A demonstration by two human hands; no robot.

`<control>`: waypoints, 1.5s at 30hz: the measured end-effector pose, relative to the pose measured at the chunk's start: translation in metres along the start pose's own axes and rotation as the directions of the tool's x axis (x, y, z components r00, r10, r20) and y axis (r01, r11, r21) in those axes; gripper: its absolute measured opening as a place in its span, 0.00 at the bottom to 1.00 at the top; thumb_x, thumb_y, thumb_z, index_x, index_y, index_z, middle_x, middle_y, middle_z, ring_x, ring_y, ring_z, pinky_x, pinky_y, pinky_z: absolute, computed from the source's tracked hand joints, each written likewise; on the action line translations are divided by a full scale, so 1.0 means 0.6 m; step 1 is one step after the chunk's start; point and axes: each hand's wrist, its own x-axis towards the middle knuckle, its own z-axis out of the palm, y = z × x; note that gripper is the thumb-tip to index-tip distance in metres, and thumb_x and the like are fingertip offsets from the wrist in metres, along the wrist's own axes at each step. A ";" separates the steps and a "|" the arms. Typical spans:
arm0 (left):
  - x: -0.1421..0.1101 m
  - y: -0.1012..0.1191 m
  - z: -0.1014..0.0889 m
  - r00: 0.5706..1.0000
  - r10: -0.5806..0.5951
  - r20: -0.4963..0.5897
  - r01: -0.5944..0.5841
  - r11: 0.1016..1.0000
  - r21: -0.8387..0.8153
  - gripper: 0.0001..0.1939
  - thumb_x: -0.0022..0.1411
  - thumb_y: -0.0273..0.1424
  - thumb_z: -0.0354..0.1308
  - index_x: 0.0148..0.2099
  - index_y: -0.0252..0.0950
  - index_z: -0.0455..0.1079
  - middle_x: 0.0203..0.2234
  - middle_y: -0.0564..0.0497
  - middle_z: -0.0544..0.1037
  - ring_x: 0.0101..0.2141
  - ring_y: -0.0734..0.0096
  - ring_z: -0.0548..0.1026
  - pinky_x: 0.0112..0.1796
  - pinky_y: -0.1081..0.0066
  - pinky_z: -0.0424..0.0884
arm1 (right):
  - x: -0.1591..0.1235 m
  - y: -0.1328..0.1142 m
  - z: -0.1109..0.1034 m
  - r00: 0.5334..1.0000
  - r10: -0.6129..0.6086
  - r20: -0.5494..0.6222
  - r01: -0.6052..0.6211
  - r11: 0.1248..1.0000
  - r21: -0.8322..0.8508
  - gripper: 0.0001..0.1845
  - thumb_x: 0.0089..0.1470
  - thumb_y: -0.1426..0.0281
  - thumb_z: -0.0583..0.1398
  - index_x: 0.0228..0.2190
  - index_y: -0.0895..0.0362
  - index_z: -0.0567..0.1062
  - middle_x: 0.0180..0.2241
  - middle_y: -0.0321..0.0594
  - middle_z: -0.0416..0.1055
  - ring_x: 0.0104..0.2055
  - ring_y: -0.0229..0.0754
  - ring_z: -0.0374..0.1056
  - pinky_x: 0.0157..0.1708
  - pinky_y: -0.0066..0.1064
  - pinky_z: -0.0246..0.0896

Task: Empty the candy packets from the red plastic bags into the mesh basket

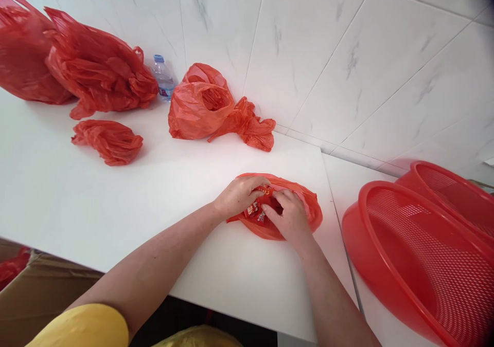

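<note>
A red plastic bag (314, 208) lies spread open on the white table, with both hands inside its mouth. Small red printed packets (252, 209) with white and yellow lettering show between the fingers. My left hand (243, 193) is closed, its thumb and fingers gripping the upper red packet (265, 190). From the other side, my right hand (291, 216) has its fingertips on that packet's right edge, its thumb lower down by the other packets. The palms and the bottom of the bag are hidden.
Two red mesh baskets (380, 223) stand at the right. Along the tiled wall are stuffed red bags (104, 72), a water bottle (163, 78) and an opened red bag (196, 108). A bunched red bag (110, 142) lies left. A cardboard box (42, 290) sits below the table edge.
</note>
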 end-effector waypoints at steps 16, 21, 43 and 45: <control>-0.001 -0.005 0.003 0.998 -0.021 0.052 0.022 0.999 -0.030 0.23 0.52 0.17 0.43 0.45 0.42 0.70 0.41 0.57 0.77 0.41 0.73 0.73 0.43 0.73 0.69 | 0.001 -0.003 0.007 0.997 0.052 -0.054 -0.041 0.981 0.189 0.10 0.54 0.70 0.54 0.21 0.54 0.64 0.27 0.37 0.66 0.35 0.42 0.61 0.34 0.34 0.59; 0.000 -0.001 0.001 0.991 -0.106 0.076 0.111 0.992 -0.056 0.20 0.54 0.20 0.45 0.45 0.41 0.70 0.39 0.56 0.77 0.40 0.71 0.74 0.43 0.72 0.70 | -0.001 -0.007 0.005 0.998 0.047 -0.048 -0.037 0.982 0.186 0.13 0.52 0.70 0.54 0.19 0.54 0.58 0.23 0.35 0.62 0.31 0.41 0.59 0.30 0.32 0.56; -0.003 -0.007 0.006 0.993 -0.107 0.041 0.108 0.994 -0.008 0.24 0.55 0.21 0.47 0.52 0.43 0.65 0.29 0.57 0.75 0.33 0.72 0.72 0.37 0.73 0.68 | 0.000 -0.003 0.000 0.993 0.117 -0.019 -0.104 0.936 0.336 0.09 0.54 0.64 0.55 0.30 0.54 0.72 0.35 0.39 0.72 0.38 0.43 0.66 0.39 0.37 0.63; -0.003 -0.010 0.007 0.994 -0.098 0.046 0.099 0.995 -0.004 0.25 0.55 0.21 0.46 0.54 0.43 0.64 0.28 0.57 0.74 0.33 0.72 0.72 0.38 0.72 0.68 | 0.000 -0.003 0.000 0.992 0.120 -0.025 -0.105 0.936 0.336 0.09 0.54 0.64 0.55 0.27 0.54 0.71 0.31 0.38 0.71 0.35 0.42 0.65 0.35 0.35 0.62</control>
